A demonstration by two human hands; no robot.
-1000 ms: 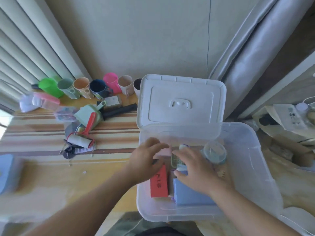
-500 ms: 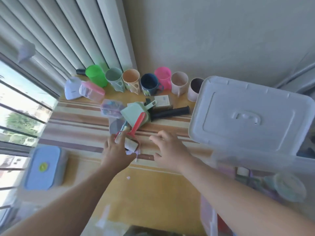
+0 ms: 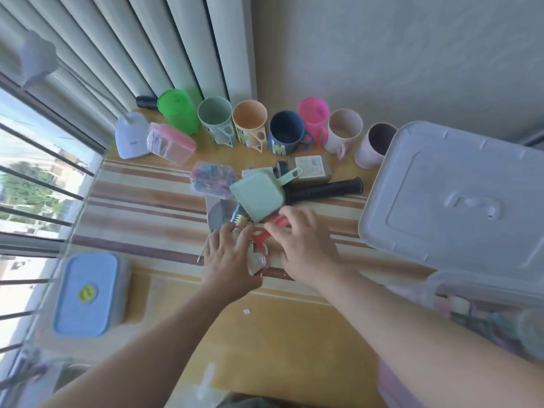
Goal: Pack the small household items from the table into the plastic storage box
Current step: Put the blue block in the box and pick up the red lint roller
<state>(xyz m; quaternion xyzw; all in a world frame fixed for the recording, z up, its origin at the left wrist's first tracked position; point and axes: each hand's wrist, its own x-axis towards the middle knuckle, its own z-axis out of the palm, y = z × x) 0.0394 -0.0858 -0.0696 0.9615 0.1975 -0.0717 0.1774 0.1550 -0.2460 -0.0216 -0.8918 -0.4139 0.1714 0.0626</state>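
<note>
Both hands work at the clutter in the middle of the tabletop [image 3: 141, 201]. The left hand [image 3: 228, 257] lies flat with fingers spread and straight, pressing on the white roller end of a red-handled lint roller [image 3: 260, 241]. The right hand [image 3: 306, 242] has its fingers curled around the roller's red handle, pinching it just below a pale green square scoop [image 3: 259, 197] that overlaps the handle. A black cylindrical grip [image 3: 323, 189] lies behind the scoop, touching it, and a small clear box of coloured clips [image 3: 210, 179] sits just to the scoop's left.

Along the far edge of the tabletop stands a row of cups [image 3: 287, 132], green, grey-green, orange, navy, pink and two pale ones. A pink-lidded clear container [image 3: 170, 142] lies near the far left corner, beside a white lamp base [image 3: 131, 141]. A blue-lidded box [image 3: 86, 294] rests at the left edge.

The plastic storage box [image 3: 441, 287] sits at the right edge, its white lid [image 3: 459, 195] raised and tilted toward the camera. Blurred items lie inside; what they are cannot be told.
</note>
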